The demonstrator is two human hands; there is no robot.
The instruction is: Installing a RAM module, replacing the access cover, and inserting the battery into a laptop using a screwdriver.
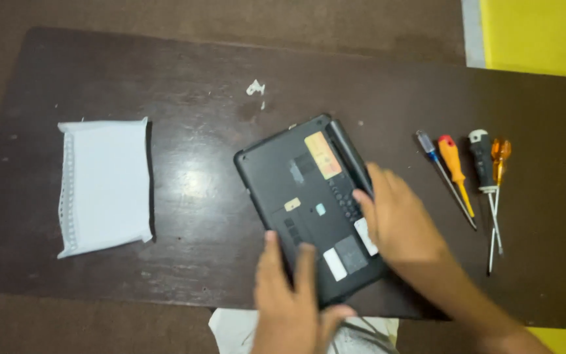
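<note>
Hands lie open on an upturned laptop (pixel 309 196): left hand (pixel 289 298) at its near edge, right hand (pixel 401 219) beside the screwdrivers (pixel 470 177).

Table (pixel 185 164): dark brown wood, long and rectangular; rounded corners at the far left; it fills most of the view; its near edge runs across the bottom
Table surface: glossy, worn and scuffed; pale specks scattered over it; a soft glare patch left of centre
Floor (pixel 230 19): brown, matt; it shows beyond the far edge, along the left side and below the near edge
Yellow surface (pixel 538 36): bright yellow area at the top right; a pale grey strip (pixel 471 33) borders its left side; another yellow patch at the bottom right corner
Light: dim, warm, from overhead
</note>
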